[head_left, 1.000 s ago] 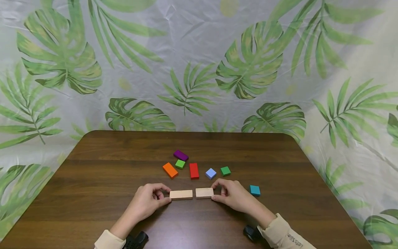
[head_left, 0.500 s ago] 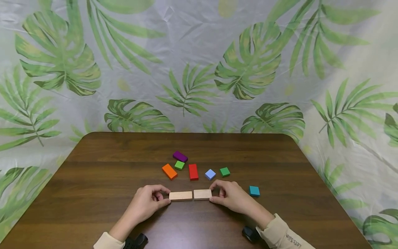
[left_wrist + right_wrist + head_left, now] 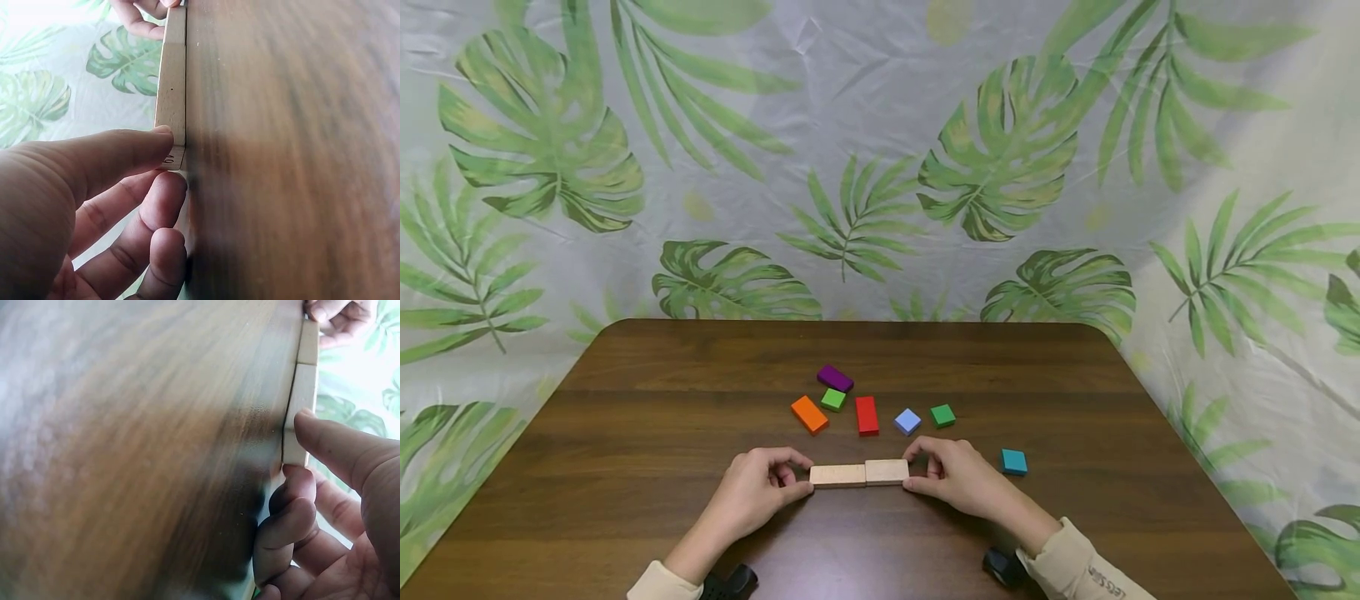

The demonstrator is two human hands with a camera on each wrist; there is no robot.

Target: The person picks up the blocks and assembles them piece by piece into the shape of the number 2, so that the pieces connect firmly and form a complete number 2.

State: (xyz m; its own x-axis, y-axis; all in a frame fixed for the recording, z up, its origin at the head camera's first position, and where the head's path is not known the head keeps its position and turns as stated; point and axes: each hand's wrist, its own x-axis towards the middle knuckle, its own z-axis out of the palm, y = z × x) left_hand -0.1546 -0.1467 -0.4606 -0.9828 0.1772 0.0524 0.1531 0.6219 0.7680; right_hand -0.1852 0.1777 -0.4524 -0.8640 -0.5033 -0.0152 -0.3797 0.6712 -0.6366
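Observation:
Two plain wooden blocks lie flat on the table, end to end and touching, with a slight step between their long edges. My left hand (image 3: 760, 490) pinches the outer end of the left wooden block (image 3: 838, 477) between thumb and fingers. At the opposite end, my right hand (image 3: 953, 477) grips the right wooden block (image 3: 887, 472) the same way. In the left wrist view the thumb lies along the side of the left block (image 3: 170, 94), near a small printed mark. The right wrist view shows the thumb on the side of the right block (image 3: 302, 390).
Behind the hands lie several coloured blocks: purple (image 3: 835, 378), light green (image 3: 832, 400), orange (image 3: 809, 415), red (image 3: 867, 416), pale blue (image 3: 907, 422) and green (image 3: 942, 416). A teal block (image 3: 1013, 462) sits right of my right hand. A leaf-patterned cloth (image 3: 865, 108) hangs behind the brown table (image 3: 625, 433).
The right wooden block has slid left in my right hand, and the gap between the two blocks has closed. My left hand and its block have stayed nearly still.

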